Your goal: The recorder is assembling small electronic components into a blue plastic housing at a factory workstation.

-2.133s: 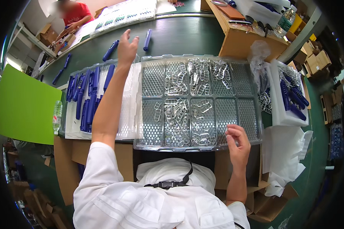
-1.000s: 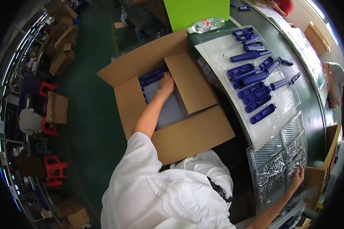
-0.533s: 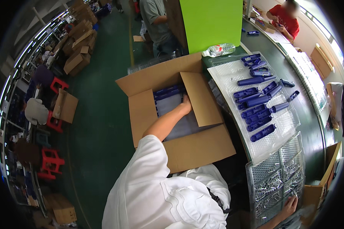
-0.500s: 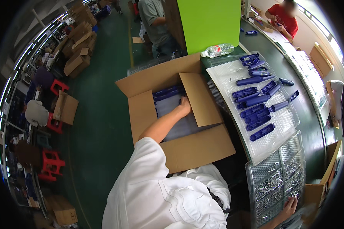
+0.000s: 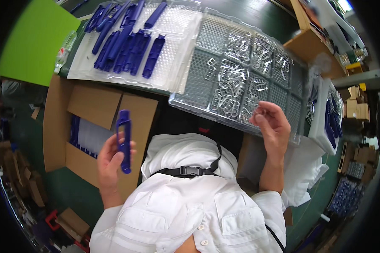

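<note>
My left hand (image 5: 110,162) grips a long blue plastic housing (image 5: 124,143), open and hollow toward its top. Hand and housing are raised over the near side of a cardboard carton (image 5: 55,126). Inside the carton, blue housings (image 5: 75,130) line the edges of a whitish sheet (image 5: 92,134). On the right, my right hand (image 5: 273,130) is pinched at the near edge of a clear compartment tray (image 5: 194,80). Whatever sits between those fingertips is too small to make out. Bent metal wire clips (image 5: 231,86) lie heaped in several of the tray's compartments.
Several blue housings (image 5: 131,52) rest on a clear plastic tray (image 5: 177,38) on the bench behind the carton. A plastic bottle (image 5: 65,50) stands beside a green panel (image 5: 34,38). White foam with more blue parts (image 5: 333,114) and white bags (image 5: 303,168) are at right.
My view has swung to the right. My left hand has come out of the carton and now holds a blue housing. My right hand stays by the clip tray.
</note>
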Available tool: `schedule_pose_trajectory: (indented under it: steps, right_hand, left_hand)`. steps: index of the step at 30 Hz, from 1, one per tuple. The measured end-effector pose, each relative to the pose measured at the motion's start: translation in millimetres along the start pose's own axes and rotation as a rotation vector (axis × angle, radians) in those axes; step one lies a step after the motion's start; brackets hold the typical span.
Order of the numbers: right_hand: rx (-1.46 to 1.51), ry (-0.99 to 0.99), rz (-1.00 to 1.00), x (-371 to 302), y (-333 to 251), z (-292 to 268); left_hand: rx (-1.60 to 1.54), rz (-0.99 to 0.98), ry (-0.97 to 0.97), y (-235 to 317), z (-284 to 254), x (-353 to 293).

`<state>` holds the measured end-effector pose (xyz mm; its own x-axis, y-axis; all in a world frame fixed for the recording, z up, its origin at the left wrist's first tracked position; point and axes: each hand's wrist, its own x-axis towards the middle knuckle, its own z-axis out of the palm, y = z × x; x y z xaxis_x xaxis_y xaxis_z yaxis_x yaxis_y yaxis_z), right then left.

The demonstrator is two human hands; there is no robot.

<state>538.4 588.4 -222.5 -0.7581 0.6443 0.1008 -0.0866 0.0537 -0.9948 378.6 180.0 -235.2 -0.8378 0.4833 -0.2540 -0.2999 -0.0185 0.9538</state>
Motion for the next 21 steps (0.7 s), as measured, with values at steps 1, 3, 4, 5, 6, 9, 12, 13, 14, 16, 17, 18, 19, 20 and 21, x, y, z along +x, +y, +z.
schedule_pose_trajectory:
  steps: [1,3,4,5,6,9,12,13,14,16,17,18,19,20,21]
  right_hand:
    - [0.041,-0.02,0.044,-3,-7,7]
    - [0.079,0.0,0.092,-10,-18,3]
    - [0.039,-0.025,0.105,-14,-20,-2]
    - [0.009,-0.059,0.121,-17,-21,-6]
    - [0.048,-0.081,0.039,-17,-23,-8]
    - [-0.071,-0.027,-0.036,-25,-41,-11]
    - [-0.447,-0.031,-0.282,-32,-44,-16]
    - [-0.452,-0.028,-0.271,-32,-49,-14]
    - [-0.523,-0.013,-0.294,-32,-56,-8]
    - [-0.53,0.049,-0.264,-31,-55,5]
    - [-0.534,0.047,-0.257,-29,-55,5]
    - [-0.692,0.014,-0.326,-26,-56,6]
    - [-0.848,-0.022,-0.397,-25,-58,7]
    - [-0.937,-0.049,-0.389,-24,-64,10]
    - [-0.936,-0.061,-0.389,-22,-67,14]
  left_hand:
    - [-0.107,-0.088,-0.118,1,30,21]
    - [-0.178,-0.2,-0.345,1,80,63]
    - [-0.223,-0.22,-0.455,-3,105,80]
    - [-0.245,-0.239,-0.541,-7,124,93]
    - [-0.296,-0.243,-0.586,-10,145,103]
    - [-0.384,-0.293,-0.73,-13,188,120]
    - [-0.334,-0.309,-0.757,-19,208,114]
    - [-0.29,-0.306,-0.773,-22,212,112]
    - [-0.249,-0.307,-0.78,-22,215,109]
    - [-0.22,-0.266,-0.811,-25,215,103]
    - [-0.191,-0.214,-0.841,-26,215,102]
    - [-0.161,-0.175,-0.857,-28,216,102]
    - [-0.166,-0.179,-0.855,-29,215,100]
    - [-0.127,-0.152,-0.855,-30,214,99]
    - [-0.088,-0.125,-0.854,-31,213,99]
